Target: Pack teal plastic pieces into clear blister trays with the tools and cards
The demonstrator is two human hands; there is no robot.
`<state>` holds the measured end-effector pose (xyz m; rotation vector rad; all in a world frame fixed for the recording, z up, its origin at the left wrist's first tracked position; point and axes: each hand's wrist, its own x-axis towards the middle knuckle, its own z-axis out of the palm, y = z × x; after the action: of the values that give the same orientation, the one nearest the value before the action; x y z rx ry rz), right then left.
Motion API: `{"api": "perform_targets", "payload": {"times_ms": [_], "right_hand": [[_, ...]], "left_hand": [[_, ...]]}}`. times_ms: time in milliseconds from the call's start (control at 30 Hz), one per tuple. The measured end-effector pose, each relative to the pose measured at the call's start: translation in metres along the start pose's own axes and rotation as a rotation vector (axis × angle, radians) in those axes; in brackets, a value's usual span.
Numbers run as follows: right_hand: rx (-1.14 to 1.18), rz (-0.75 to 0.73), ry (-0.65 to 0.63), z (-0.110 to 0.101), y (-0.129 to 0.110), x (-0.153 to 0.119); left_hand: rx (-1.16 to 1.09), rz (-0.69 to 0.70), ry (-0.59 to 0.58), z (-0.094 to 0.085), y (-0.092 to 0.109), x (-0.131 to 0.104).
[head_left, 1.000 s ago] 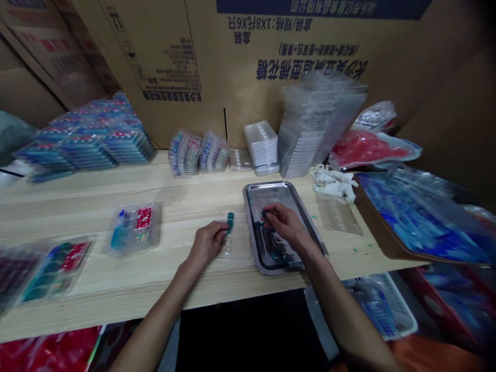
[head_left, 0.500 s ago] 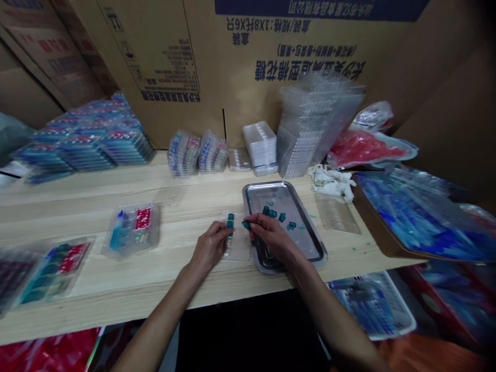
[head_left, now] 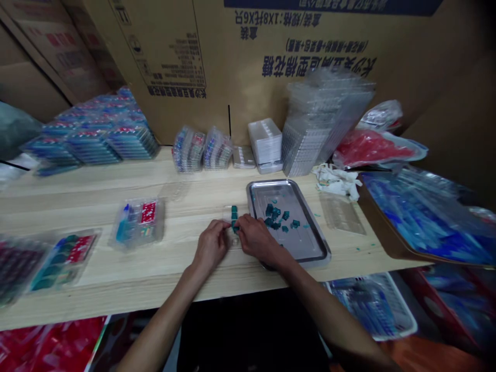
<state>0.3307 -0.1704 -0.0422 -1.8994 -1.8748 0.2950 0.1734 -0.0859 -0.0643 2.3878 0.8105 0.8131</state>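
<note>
Tray (head_left: pixel 300 245): silver-grey
Pieces (head_left: pixel 275 212) in tray: teal
Tabletop (head_left: pixel 89 196) under tray: pale woodgrain
Carton (head_left: pixel 232 67) behind tray: brown, blue band (head_left: pixel 333 8)

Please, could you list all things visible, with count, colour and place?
Table: one, pale wood, centre
Clear tray: one, transparent, between hands
Metal tray: one, silver, centre-right
Teal pieces: several, teal, in these two trays
Filled packs: many, blue and red, left and back
White tray stack: one, white, back centre
Tall tray stack: one, transparent, beside it
Loose tray: one, transparent, right of metal tray
Crumpled item: one, white, behind loose tray
Plastic bags: count unclear, red and clear, back right
Open carton: one, brown, right, holding blue packets
Basket: one, white, lower right
Red packaging: count unclear, red, lower left
Cardboard boxes: several, brown, behind table
Left hand: one, at clear tray
Right hand: one, beside left
</note>
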Motion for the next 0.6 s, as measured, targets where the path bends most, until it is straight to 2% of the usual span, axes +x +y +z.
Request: {"api": "perform_targets", "payload": {"times_ms": [233, 333, 467, 533, 600], "right_hand": [[-0.126, -0.062, -0.043, 0.021, -0.007, 0.001], [-0.131, -0.038, -0.076, 0.020, -0.012, 0.000], [-0.093, -0.031, -0.042, -0.010, -0.006, -0.004], [-0.136, 0.094, 0.019, -0.033, 0.010, -0.012], [-0.235, 0.286, 0.058, -0.052, 0.033, -0.024]], "left_hand": [[0.007, 0.020, -0.014, 0.005, -0.002, -0.007], [-0.007, 0.101, -0.007, 0.001, -0.001, -0.011], [0.068, 0.222, -0.068, 0.003, -0.006, -0.020], [0.129, 0.235, -0.112, 0.005, -0.011, -0.022], [0.162, 0.216, -0.134, 0.007, -0.014, -0.020]]}}
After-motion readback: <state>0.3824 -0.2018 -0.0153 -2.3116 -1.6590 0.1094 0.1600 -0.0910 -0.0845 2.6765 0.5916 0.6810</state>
